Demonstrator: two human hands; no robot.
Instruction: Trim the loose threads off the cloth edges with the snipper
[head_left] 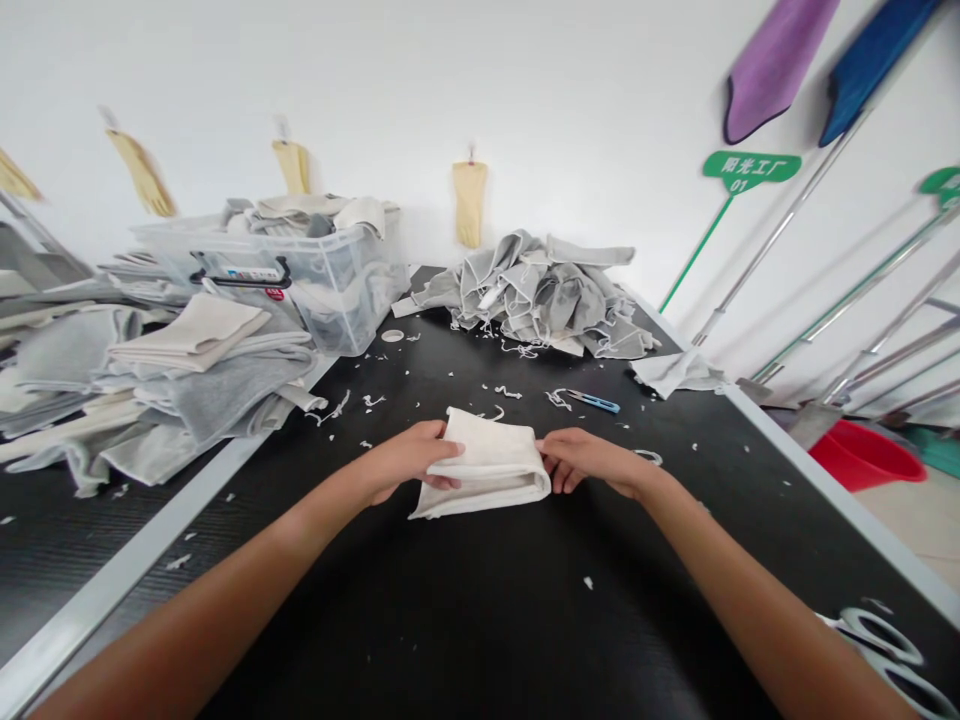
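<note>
A folded off-white cloth (pixel 491 455) is held between both hands above the black table (pixel 420 620). My left hand (pixel 420 458) is closed on its left side, with the thumb on top and fingers beneath. At the cloth's right folded edge, my right hand (pixel 574 460) pinches the fabric, its fingers curled. Just beyond the cloth lie loose threads and a small blue-handled cutter (pixel 592 401).
A heap of grey cloths (pixel 536 290) sits at the back. To the left are stacked cloths (pixel 202 370) and a clear plastic bin (pixel 345 285). Scissors (pixel 885 650) rest at the lower right. A red basin (pixel 870 455) stands beyond the table's right edge.
</note>
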